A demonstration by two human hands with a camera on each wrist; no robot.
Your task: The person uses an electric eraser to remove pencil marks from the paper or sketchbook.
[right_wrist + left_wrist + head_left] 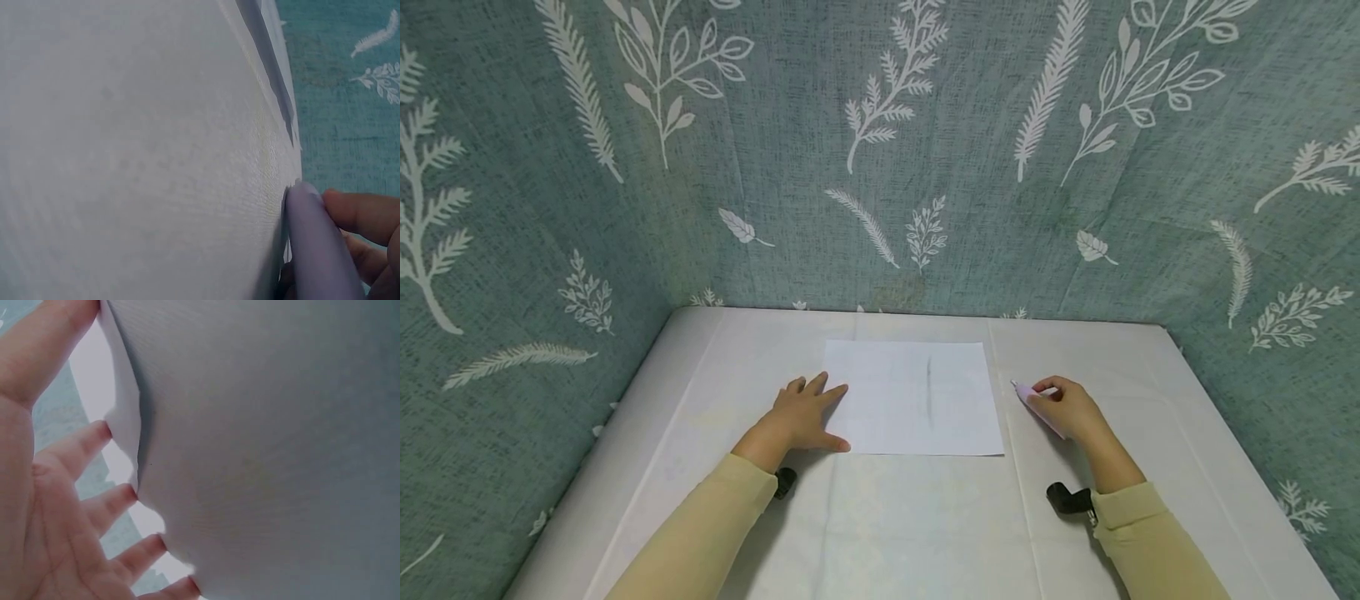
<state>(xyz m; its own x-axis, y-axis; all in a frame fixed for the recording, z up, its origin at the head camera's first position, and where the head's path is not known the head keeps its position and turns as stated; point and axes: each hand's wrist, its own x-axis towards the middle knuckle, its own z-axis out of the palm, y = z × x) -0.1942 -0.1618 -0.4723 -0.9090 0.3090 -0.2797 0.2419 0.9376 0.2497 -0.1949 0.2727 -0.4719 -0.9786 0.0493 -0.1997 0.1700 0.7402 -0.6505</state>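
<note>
A white sheet of paper lies flat on the table, with a dark, smudged grey line running down its right half. My left hand is spread at the sheet's left side, thumb and index fingertip touching its edge; in the left wrist view its fingers are straight and apart. To the right of the paper, my right hand pinches a thick, light purple pen-shaped tool with a pale narrow tip pointing toward the sheet. The tool's purple body shows between thumb and fingers in the right wrist view; its exact kind is unclear.
A white cloth with fold creases covers the table. Teal fabric walls with white leaf prints stand behind and at both sides. A black wrist camera sits under the right wrist, another under the left.
</note>
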